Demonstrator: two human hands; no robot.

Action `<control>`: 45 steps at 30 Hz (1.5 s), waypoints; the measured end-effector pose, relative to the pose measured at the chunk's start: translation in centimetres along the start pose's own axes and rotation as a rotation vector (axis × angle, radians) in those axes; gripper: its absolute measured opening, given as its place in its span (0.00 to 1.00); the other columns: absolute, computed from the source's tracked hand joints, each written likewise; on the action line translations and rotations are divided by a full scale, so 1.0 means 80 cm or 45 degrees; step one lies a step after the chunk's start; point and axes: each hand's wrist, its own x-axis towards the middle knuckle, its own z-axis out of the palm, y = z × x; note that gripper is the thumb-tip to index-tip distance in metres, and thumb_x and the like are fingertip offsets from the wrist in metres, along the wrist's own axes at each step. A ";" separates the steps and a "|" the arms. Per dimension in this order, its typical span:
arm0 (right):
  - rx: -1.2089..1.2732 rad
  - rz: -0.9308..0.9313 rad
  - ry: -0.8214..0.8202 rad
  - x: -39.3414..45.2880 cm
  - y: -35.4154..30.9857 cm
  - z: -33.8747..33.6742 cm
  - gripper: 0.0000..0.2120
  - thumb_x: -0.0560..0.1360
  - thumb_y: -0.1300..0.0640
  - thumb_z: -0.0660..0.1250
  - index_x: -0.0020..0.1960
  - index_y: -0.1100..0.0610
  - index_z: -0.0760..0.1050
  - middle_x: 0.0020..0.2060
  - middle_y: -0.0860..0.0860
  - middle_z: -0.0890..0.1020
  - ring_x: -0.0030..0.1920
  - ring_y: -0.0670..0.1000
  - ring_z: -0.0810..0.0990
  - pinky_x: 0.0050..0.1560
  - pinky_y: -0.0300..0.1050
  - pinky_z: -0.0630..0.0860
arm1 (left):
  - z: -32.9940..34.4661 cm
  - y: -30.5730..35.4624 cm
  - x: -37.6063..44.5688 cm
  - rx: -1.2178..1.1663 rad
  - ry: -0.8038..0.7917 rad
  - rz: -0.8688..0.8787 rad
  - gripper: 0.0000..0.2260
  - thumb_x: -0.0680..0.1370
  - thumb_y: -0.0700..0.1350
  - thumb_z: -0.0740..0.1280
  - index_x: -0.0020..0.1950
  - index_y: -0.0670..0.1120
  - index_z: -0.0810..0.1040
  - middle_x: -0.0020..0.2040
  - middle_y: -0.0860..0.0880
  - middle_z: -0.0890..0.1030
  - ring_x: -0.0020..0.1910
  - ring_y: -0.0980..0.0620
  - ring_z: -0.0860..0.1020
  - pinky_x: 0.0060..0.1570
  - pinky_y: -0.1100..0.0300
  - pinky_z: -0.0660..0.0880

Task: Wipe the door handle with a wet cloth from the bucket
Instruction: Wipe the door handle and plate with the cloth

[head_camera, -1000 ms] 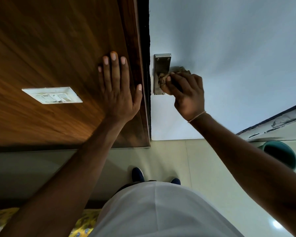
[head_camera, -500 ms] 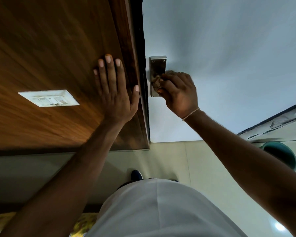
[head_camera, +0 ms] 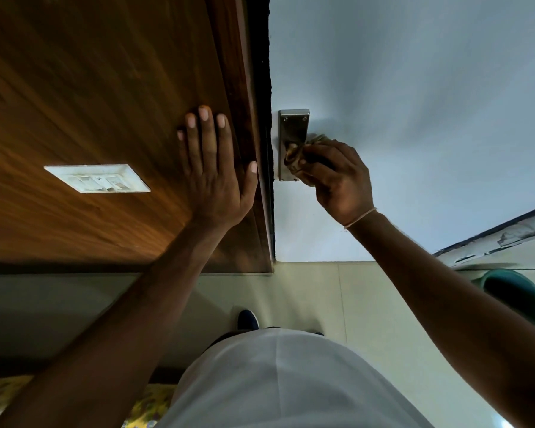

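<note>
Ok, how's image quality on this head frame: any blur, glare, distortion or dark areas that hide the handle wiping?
Head view: strong wide-angle distortion bends the wooden panel and door; lighting is dim, both forearms near silhouette; the right hand and cloth are sharp but hide the lever, leaving only the metal plate visible; small glare on the floor bottom right; the bucket is shadowed.

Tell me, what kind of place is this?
Probably a room in a home: a pale door with a metal handle plate, a wood-panelled wall with a switch plate, and a tiled floor.
</note>
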 end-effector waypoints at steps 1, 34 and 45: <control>0.002 -0.012 0.011 0.004 -0.005 0.004 0.06 0.83 0.62 0.72 0.54 0.59 0.89 0.60 0.58 0.88 0.63 0.64 0.85 0.60 0.58 0.82 | 0.000 0.000 0.000 0.000 0.001 0.001 0.35 0.84 0.55 0.64 0.84 0.35 0.61 0.81 0.29 0.67 0.82 0.31 0.61 0.85 0.38 0.55; -0.098 0.104 0.030 -0.021 0.033 -0.013 0.07 0.80 0.64 0.74 0.57 0.59 0.88 0.61 0.55 0.88 0.60 0.62 0.86 0.61 0.56 0.77 | -0.008 0.000 0.002 0.039 -0.069 -0.004 0.36 0.82 0.53 0.68 0.83 0.33 0.62 0.80 0.28 0.67 0.82 0.30 0.61 0.84 0.35 0.56; -0.151 0.013 -0.023 0.000 0.013 0.000 0.11 0.85 0.51 0.72 0.62 0.55 0.86 0.61 0.52 0.88 0.61 0.58 0.86 0.60 0.55 0.77 | -0.009 0.002 0.003 0.036 -0.060 -0.004 0.36 0.82 0.53 0.69 0.83 0.33 0.62 0.81 0.29 0.67 0.82 0.29 0.62 0.85 0.36 0.56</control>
